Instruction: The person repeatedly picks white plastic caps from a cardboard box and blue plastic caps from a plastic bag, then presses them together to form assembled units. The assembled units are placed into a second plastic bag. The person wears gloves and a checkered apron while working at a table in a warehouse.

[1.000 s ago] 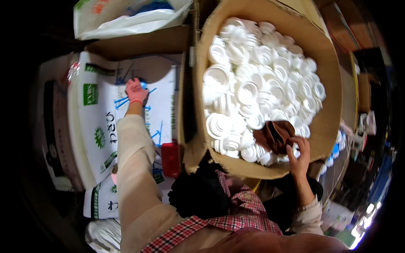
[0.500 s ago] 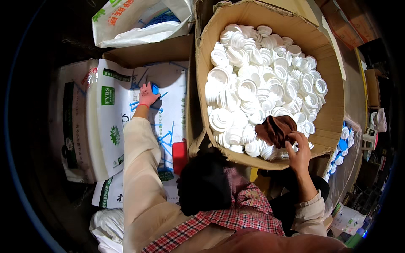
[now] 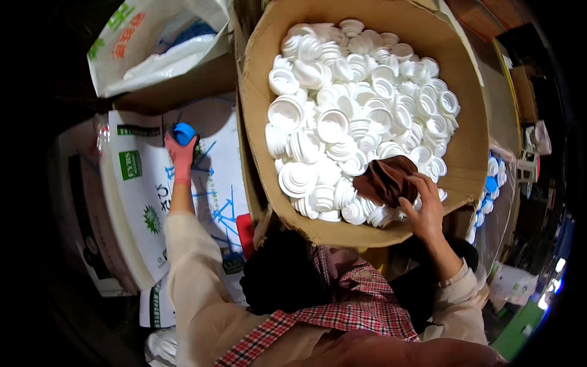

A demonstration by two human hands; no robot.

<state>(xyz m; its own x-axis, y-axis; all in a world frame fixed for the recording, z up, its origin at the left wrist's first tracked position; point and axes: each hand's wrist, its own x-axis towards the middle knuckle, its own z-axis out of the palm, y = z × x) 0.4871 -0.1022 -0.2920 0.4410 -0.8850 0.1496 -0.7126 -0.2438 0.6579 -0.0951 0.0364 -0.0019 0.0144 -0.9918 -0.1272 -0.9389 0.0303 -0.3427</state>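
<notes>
My left hand, in a pink glove with dark fingertips, is closed round a round blue plastic cap above the white printed sheet on the left. Several thin blue plastic strips lie scattered on that sheet. My bare right hand grips the right edge of a crumpled dark brown cloth, thumb on the near side; part of the fingers is hidden behind it. The cloth lies over the near right of a heap of white plastic caps, many nested in stacks.
A large cardboard box with a torn rim holds the white caps. At upper left stands an open white sack with blue pieces inside. A red object lies beside the box. At right, a clear bag holds blue and white caps.
The view has shifted, so the boxes sit further left. The blue cap shows more fully in my left hand's fingers. My right hand still holds the brown cloth over the white caps.
</notes>
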